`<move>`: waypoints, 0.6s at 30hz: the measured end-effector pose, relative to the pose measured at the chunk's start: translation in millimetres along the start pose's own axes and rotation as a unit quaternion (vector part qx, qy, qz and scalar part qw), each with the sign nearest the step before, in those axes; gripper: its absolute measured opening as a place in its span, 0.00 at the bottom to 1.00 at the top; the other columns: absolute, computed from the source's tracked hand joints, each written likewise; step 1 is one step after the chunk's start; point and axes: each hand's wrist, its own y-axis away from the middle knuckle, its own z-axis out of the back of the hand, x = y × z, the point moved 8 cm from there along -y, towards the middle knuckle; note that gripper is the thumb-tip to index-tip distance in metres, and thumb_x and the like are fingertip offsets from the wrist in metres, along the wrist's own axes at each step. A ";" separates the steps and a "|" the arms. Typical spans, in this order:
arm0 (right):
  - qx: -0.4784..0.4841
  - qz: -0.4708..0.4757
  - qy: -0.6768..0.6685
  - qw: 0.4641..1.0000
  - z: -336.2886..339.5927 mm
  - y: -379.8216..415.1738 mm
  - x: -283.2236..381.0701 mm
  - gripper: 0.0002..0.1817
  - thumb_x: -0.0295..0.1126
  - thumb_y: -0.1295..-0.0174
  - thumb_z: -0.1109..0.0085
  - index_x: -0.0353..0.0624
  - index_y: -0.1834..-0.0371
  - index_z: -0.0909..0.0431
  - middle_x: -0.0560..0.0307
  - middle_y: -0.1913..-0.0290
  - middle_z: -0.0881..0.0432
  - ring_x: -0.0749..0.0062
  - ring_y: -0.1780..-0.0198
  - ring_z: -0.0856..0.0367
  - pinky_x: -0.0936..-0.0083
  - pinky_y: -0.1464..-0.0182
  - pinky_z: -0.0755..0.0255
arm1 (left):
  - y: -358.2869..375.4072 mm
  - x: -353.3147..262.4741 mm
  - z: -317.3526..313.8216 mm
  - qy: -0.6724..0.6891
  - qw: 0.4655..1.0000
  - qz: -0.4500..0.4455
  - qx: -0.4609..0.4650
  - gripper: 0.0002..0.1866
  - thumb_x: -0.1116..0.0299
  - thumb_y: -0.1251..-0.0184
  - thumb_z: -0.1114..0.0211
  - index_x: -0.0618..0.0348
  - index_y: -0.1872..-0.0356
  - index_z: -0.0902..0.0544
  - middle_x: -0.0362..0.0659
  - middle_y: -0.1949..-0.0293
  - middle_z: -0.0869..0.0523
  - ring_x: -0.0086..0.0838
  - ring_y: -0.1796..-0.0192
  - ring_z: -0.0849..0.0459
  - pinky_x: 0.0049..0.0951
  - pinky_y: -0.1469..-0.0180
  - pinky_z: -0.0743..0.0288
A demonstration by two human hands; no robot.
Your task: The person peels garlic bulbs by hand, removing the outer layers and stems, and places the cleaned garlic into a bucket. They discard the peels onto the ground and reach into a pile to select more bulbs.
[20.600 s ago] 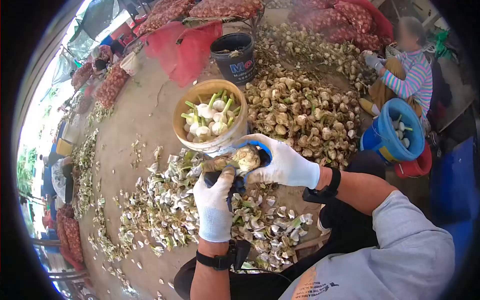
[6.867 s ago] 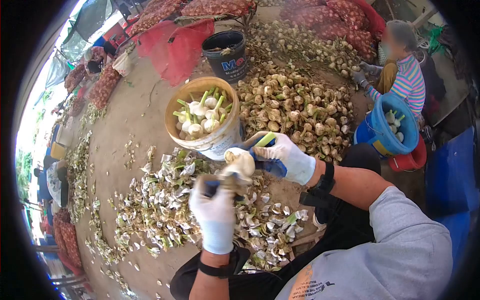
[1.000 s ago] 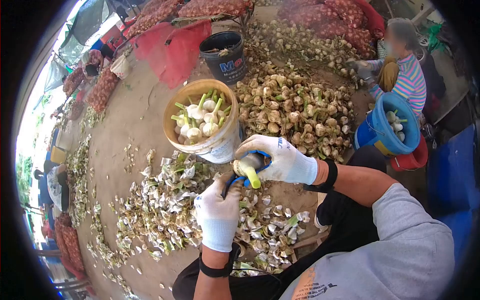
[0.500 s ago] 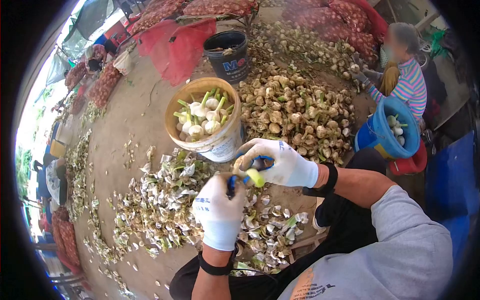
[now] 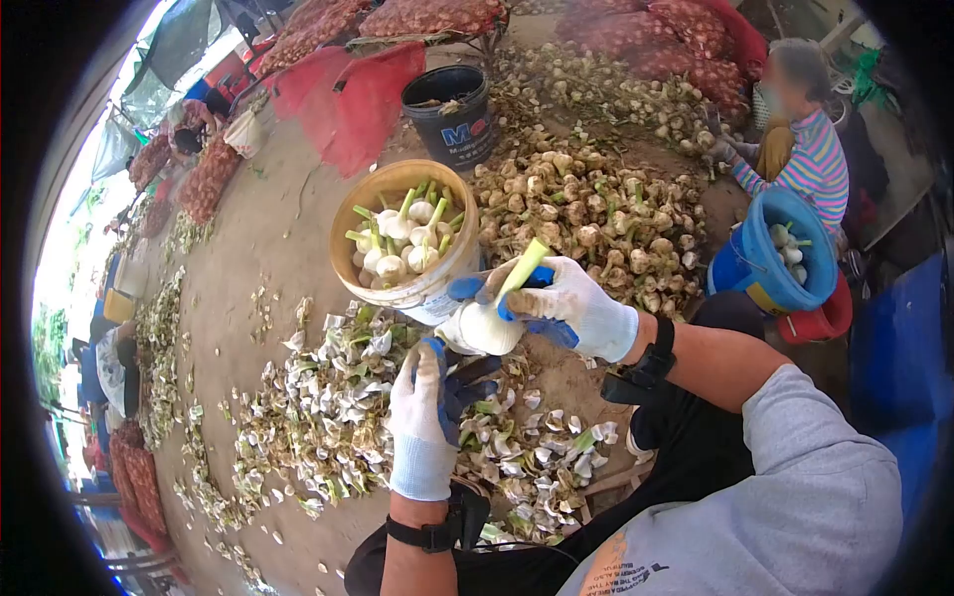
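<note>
A peeled white garlic bulb (image 5: 489, 330) with a cut green stem is held by my right hand (image 5: 581, 310), whose gloved fingers close around its neck and stem. My left hand (image 5: 425, 397), in a white glove with blue-coated fingers, is just below and left of the bulb. Its fingers are spread apart, and whether the fingertips touch the bulb is hard to tell. Beyond my hands stands a tan bucket (image 5: 348, 260) of peeled garlic with green stems. Unpeeled garlic (image 5: 596, 233) lies heaped to its right, and stripped skins (image 5: 328, 417) cover the ground below.
Behind the tan bucket are a black bucket (image 5: 452, 129) and a red mesh sheet (image 5: 348, 99). A person in a striped top (image 5: 810, 164) sits at the right, near a blue bucket (image 5: 760, 263) holding garlic. Filled mesh sacks (image 5: 432, 15) lie at the back.
The bulb has turned into full view, stem up, in my right hand. My left hand has opened and dropped slightly away from it.
</note>
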 end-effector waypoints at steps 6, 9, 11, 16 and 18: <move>-0.027 -0.062 0.025 0.997 -2.2 -2.0 -28.0 0.24 0.42 0.29 0.29 0.34 0.39 0.18 0.59 0.50 0.12 0.76 0.48 0.15 0.72 0.43 0.17 | 9.2 -21.6 -6.6 -0.398 0.879 -0.255 -0.066 0.09 0.75 0.30 0.27 0.65 0.55 0.18 0.46 0.59 0.16 0.37 0.60 0.14 0.36 0.57 0.17; -0.051 -0.132 -0.053 0.989 7.9 1.1 -38.6 0.23 0.43 0.27 0.32 0.34 0.41 0.20 0.56 0.50 0.12 0.71 0.48 0.12 0.67 0.47 0.12 | 29.9 -27.6 -39.1 -0.573 0.695 -0.433 -0.038 0.08 0.78 0.37 0.26 0.65 0.64 0.19 0.49 0.66 0.22 0.44 0.64 0.19 0.42 0.62 0.25; -0.015 -0.178 -0.096 0.979 3.5 6.5 -36.5 0.21 0.42 0.26 0.33 0.35 0.43 0.20 0.50 0.48 0.12 0.66 0.48 0.10 0.65 0.48 0.10 | 36.4 -18.9 -51.4 -0.632 0.627 -0.455 0.004 0.07 0.80 0.38 0.28 0.65 0.63 0.19 0.51 0.64 0.21 0.49 0.64 0.20 0.41 0.62 0.24; -0.014 -0.089 -0.102 0.991 9.1 0.1 -26.2 0.20 0.39 0.25 0.34 0.34 0.42 0.21 0.49 0.49 0.12 0.64 0.52 0.09 0.64 0.49 0.09 | 14.6 -19.5 -14.1 -0.285 0.926 -0.236 -0.072 0.06 0.75 0.25 0.29 0.63 0.61 0.18 0.41 0.58 0.11 0.18 0.59 0.17 0.25 0.55 0.18; 0.013 -0.046 -0.115 0.992 6.6 0.2 -14.4 0.20 0.38 0.26 0.33 0.34 0.40 0.21 0.50 0.49 0.12 0.65 0.51 0.09 0.65 0.49 0.09 | 9.8 -16.2 -1.6 -0.129 0.974 -0.160 -0.092 0.07 0.73 0.26 0.29 0.63 0.56 0.18 0.42 0.57 0.11 0.25 0.56 0.13 0.26 0.51 0.15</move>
